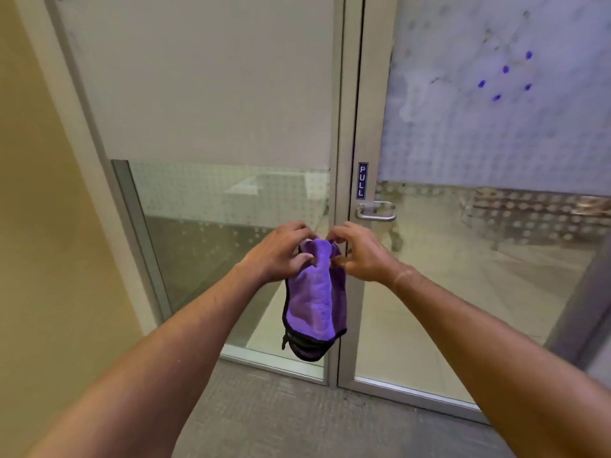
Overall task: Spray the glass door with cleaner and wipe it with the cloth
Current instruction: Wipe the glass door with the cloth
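Fingers (pixel 305 257) of both my hands pinch top edge of purple microfibre cloth (pixel 315 302), hanging folded before door frame. Left hand (pixel 281 252), right hand (pixel 358 256) close together. No spray bottle visible. I judge cloth-readying step; next: press onto glass door (pixel 463 259) and wipe.

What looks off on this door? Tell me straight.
The frosted upper panel of the right door is blotchy, with whitish smears and a cluster of small blue spots. The left panel looks even. Both hands hold the purple cloth clear of the glass.
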